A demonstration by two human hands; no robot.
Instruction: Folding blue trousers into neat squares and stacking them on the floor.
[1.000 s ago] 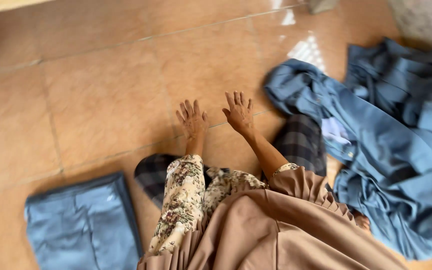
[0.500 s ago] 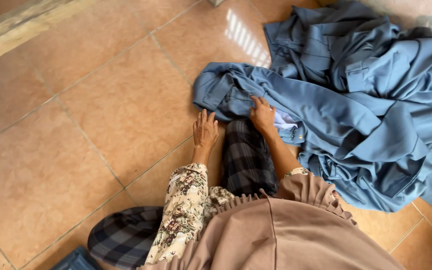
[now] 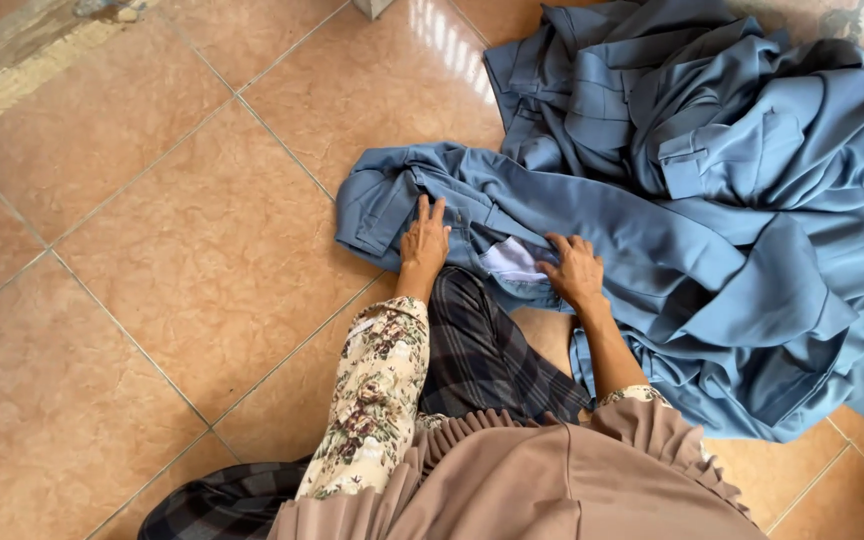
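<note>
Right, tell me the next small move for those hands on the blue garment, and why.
Probably draw the nearest blue garment off the pile onto bare floor. Both the left hand and right hand already rest flat on it, but it lies crumpled and runs into the heap.

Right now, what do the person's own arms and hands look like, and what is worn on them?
Both hands are bare: no gloves, and no rings or watch that I can make out. The left hand comes out of a long cream sleeve printed with a brown and green floral pattern, ending at the wrist. The right hand has its forearm bare, the same floral cuff pushed up towards the elbow.
</note>
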